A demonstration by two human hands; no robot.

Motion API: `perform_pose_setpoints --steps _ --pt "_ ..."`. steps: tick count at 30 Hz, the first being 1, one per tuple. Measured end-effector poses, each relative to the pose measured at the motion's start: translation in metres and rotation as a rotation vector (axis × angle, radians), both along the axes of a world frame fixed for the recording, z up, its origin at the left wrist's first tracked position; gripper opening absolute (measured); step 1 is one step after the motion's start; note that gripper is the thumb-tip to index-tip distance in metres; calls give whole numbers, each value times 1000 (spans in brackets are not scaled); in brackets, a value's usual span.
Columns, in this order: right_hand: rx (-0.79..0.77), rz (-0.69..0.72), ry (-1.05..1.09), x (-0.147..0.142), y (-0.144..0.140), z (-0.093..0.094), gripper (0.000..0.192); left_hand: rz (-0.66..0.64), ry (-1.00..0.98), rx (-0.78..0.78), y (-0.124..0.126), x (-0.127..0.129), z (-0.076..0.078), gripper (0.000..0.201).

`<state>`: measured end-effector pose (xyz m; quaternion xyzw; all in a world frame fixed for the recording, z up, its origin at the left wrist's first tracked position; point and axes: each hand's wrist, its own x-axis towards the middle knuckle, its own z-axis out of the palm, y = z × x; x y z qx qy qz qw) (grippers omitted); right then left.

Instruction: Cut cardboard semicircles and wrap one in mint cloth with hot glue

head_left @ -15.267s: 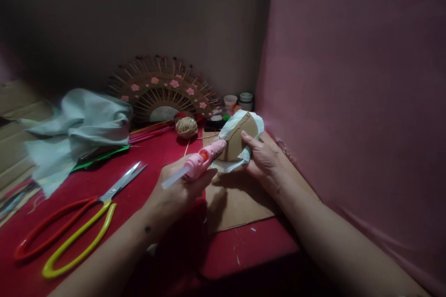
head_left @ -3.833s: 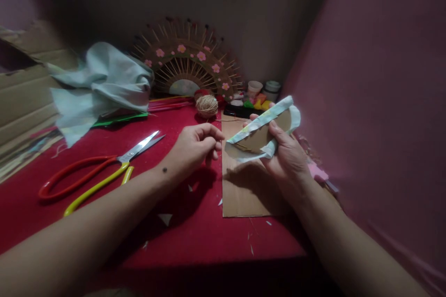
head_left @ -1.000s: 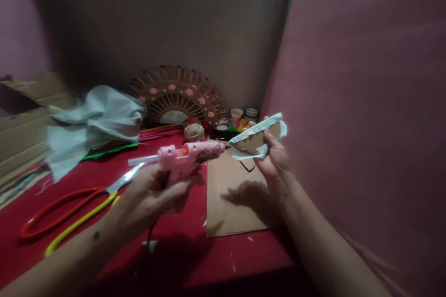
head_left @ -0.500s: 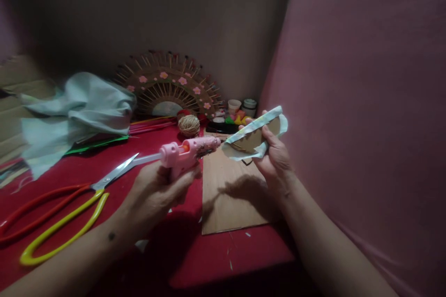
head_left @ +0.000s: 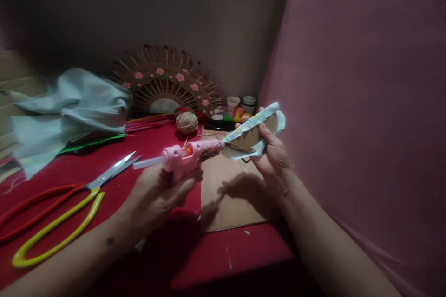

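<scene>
Stretching below the glue gun [head_left: 183, 158] toward a perhaps grey wall [head_left: 167, 4], red tabletop [head_left: 153, 141].

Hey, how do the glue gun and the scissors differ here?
The glue gun is held up in the left hand, while the scissors lie on the red tabletop. The glue gun is mostly pink; the scissors are silver, red and yellow. The scissors also span more of the picture than the glue gun. Both point rightward.
</scene>
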<state>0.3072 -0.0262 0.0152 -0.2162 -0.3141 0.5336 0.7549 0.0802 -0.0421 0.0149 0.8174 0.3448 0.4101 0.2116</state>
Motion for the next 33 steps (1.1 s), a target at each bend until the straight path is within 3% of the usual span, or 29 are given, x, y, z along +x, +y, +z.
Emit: perform_pose_setpoints --steps 3,13,19,23,26,29,33 --pt "-9 -22 -35 0 0 0 33 -19 -78 -166 -1 -3 -3 21" --pt "10 -7 -12 2 1 -1 44 102 -108 -274 3 -6 -11 24" --pt "6 -2 -4 0 -1 2 41 114 -67 -201 4 -6 -15 26" --pt "11 -4 -7 0 0 2 42 74 -22 -109 3 -7 -10 28" --pt "23 -14 -14 2 2 0 43 131 50 -40 1 -10 -8 33" --pt "42 -26 -28 2 2 -1 44 237 93 96 2 -13 -14 34" --pt "26 -29 -29 -1 0 -1 43 236 84 211 7 -13 -26 34"
